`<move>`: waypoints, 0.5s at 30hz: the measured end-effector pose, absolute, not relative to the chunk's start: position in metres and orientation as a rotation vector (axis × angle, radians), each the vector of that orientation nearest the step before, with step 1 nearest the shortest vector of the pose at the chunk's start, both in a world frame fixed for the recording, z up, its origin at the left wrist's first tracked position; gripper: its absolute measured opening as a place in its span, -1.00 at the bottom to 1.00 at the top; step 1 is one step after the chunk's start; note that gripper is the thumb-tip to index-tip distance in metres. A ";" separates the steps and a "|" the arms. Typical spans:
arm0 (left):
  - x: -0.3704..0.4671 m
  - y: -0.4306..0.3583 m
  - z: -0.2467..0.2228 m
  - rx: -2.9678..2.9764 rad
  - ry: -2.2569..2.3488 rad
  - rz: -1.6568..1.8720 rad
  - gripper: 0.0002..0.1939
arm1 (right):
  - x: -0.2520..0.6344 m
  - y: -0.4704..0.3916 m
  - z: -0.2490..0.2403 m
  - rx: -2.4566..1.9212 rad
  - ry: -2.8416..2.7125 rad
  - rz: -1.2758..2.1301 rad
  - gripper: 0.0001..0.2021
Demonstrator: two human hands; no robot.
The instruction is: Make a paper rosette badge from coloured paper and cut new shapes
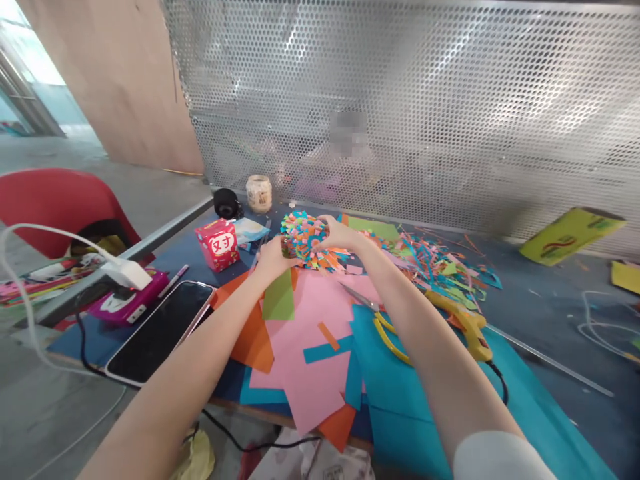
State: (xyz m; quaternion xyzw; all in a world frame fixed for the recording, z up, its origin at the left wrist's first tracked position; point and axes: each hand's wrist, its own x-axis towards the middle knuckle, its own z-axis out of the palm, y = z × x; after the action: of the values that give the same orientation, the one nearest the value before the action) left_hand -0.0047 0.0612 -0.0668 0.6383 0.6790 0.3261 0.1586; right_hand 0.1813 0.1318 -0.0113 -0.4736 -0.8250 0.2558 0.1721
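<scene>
Left of the hands sit a red carton (218,244), a black tape roll (227,203) and a pale jar (259,193). Nearer the body on the left lies a dark phone (160,331). Below them spread pink paper (313,347) and yellow-handled scissors (383,325); a yellow glue gun (463,323) lies to the right.

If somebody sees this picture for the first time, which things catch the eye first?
First comes the paper ball of many-coloured strips, held between the left hand and the right hand at the middle of the table. Below it lie pink, orange and blue sheets, with yellow scissors on them. A phone lies at the left.
</scene>
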 end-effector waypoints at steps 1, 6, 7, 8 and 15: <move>-0.004 0.060 -0.066 1.832 1.934 0.936 -0.34 | 0.180 0.129 -0.009 -1.340 -2.345 0.731 -0.10; -0.002 0.059 -0.065 1.824 1.849 1.008 -0.32 | 0.180 0.118 -0.005 -1.338 -2.350 0.732 -0.18; -0.002 0.059 -0.065 1.828 1.820 1.028 -0.32 | 0.181 0.117 -0.005 -1.335 -2.349 0.733 -0.20; -0.001 0.058 -0.064 1.841 1.786 1.048 -0.32 | 0.183 0.116 -0.004 -1.323 -2.343 0.744 -0.22; 0.007 0.042 -0.048 1.891 2.081 0.720 -0.27 | 0.210 0.151 0.024 -1.018 -2.026 1.167 -0.48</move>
State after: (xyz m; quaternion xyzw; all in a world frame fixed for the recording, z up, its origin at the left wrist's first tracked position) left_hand 0.0065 0.0415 -0.0481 0.6469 0.7118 0.2463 0.1191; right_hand 0.2096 0.1512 0.0244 -0.3819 -0.7601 0.4378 0.2913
